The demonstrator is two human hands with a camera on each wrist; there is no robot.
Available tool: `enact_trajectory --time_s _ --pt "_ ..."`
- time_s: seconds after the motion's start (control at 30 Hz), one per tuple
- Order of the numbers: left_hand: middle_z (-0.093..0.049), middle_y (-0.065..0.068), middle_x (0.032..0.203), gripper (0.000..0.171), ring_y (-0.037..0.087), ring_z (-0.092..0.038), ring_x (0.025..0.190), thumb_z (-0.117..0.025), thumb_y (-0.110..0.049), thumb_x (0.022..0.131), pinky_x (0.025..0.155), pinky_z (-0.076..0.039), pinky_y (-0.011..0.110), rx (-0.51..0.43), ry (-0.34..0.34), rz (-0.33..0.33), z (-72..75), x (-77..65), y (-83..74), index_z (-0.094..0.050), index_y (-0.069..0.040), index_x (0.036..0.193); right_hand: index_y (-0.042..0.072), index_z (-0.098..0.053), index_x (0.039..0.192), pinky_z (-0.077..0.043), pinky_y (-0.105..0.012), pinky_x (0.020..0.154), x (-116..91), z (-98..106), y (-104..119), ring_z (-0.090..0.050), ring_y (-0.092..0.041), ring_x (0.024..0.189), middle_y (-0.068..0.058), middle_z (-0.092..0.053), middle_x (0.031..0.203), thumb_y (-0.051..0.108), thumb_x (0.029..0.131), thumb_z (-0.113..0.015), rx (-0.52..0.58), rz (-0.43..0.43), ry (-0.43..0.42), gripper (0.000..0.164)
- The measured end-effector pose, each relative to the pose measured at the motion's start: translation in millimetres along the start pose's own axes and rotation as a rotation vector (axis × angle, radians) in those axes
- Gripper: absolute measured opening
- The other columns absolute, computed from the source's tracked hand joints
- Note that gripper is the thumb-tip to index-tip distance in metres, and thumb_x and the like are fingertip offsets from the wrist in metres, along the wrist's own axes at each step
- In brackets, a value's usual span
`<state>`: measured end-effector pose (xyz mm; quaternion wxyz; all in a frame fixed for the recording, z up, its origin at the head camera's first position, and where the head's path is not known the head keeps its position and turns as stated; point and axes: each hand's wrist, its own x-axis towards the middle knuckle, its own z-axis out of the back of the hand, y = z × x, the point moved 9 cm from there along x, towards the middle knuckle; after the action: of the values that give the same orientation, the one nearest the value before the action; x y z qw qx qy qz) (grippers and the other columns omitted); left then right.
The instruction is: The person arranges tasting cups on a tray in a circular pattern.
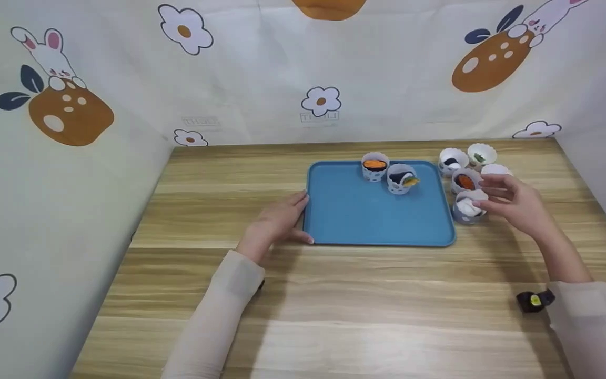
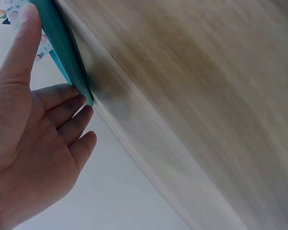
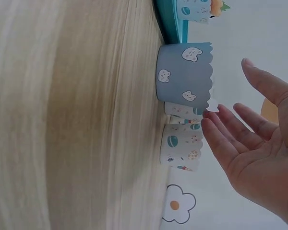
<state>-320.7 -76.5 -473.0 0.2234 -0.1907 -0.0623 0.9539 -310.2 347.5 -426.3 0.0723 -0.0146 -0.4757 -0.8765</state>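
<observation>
My left hand (image 1: 276,220) touches the left side of a blue tray (image 1: 371,221). Its fingers lie along the tray's edge and the thumb is at the near left corner. My right hand (image 1: 516,204) hovers with spread fingers beside several paper cups to the right of the tray. Nearest to it are a grey-blue cup (image 3: 182,74) holding something white and a cup with orange-red contents (image 1: 464,181); the fingers are close to the rims. On the tray stand a cup with orange contents (image 1: 374,172) and a cup with dark and yellow contents (image 1: 399,185).
Behind the right hand stand a cup with black and white contents (image 1: 449,163), a cup with something green (image 1: 481,156) and a partly hidden cup (image 1: 496,169). The wooden table (image 1: 361,305) meets a printed cloth wall (image 1: 250,79) at the back.
</observation>
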Motion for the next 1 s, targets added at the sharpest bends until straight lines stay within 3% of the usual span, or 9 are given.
enact_trajectory --time_s 0.33,0.53,0.63,0.77,0.87,1.0 --pt "-0.013 0.006 0.169 0.106 0.024 -0.017 0.156 -0.076 -0.053 0.082 0.126 -0.022 0.040 -0.013 -0.004 0.005 0.8 -0.4 -0.8 -0.019 -0.008 0.160 -0.011 -0.047 0.130 -0.053 -0.007 0.075 -4 -1 -7 -0.058 0.016 0.096 0.026 -0.058 0.107 0.014 0.091 -0.073 0.023 -0.047 0.010 0.053" --pt "-0.012 0.005 0.169 0.107 0.024 -0.015 0.156 -0.076 -0.053 0.082 0.127 -0.021 0.041 -0.029 -0.003 0.015 0.1 -0.7 -0.4 -0.018 -0.009 0.160 -0.011 -0.044 0.135 -0.051 -0.005 0.078 -6 -4 -9 -0.055 0.016 0.098 0.025 -0.055 0.111 0.016 0.092 -0.072 0.012 -0.069 0.057 0.058" --pt "-0.012 0.005 0.169 0.107 0.025 -0.017 0.156 -0.076 -0.054 0.082 0.126 -0.021 0.042 -0.028 -0.008 0.006 0.3 -1.2 -0.2 -0.018 -0.009 0.160 -0.012 -0.043 0.137 -0.049 -0.003 0.079 -6 -7 -10 -0.053 0.018 0.098 0.017 -0.055 0.117 0.014 0.092 -0.072 0.000 -0.063 0.080 0.060" --pt "-0.013 0.005 0.169 0.107 0.026 -0.019 0.155 -0.075 -0.055 0.082 0.126 -0.023 0.041 -0.016 -0.008 -0.003 0.3 -1.1 0.3 -0.018 -0.009 0.160 -0.014 -0.042 0.138 -0.046 -0.001 0.082 -6 -11 -13 -0.049 0.020 0.100 -0.015 -0.052 0.133 0.010 0.090 -0.073 -0.008 -0.058 0.104 0.062" --pt "-0.014 0.006 0.169 0.107 0.027 -0.020 0.155 -0.075 -0.055 0.082 0.126 -0.023 0.042 -0.017 -0.014 -0.011 0.9 -0.9 -0.5 -0.019 -0.008 0.159 -0.015 -0.039 0.140 -0.044 0.000 0.084 -6 -14 -15 -0.047 0.021 0.101 -0.030 -0.044 0.142 0.010 0.090 -0.073 -0.006 -0.068 0.124 0.065" --pt "-0.014 0.008 0.169 0.106 0.027 -0.019 0.155 -0.075 -0.054 0.082 0.126 -0.022 0.042 -0.016 -0.020 -0.016 1.2 -1.2 -0.9 -0.020 -0.007 0.159 -0.013 -0.036 0.142 -0.043 0.000 0.084 -6 -18 -16 -0.049 0.011 0.106 -0.033 -0.041 0.144 0.012 0.090 -0.073 -0.022 -0.096 0.152 0.069"
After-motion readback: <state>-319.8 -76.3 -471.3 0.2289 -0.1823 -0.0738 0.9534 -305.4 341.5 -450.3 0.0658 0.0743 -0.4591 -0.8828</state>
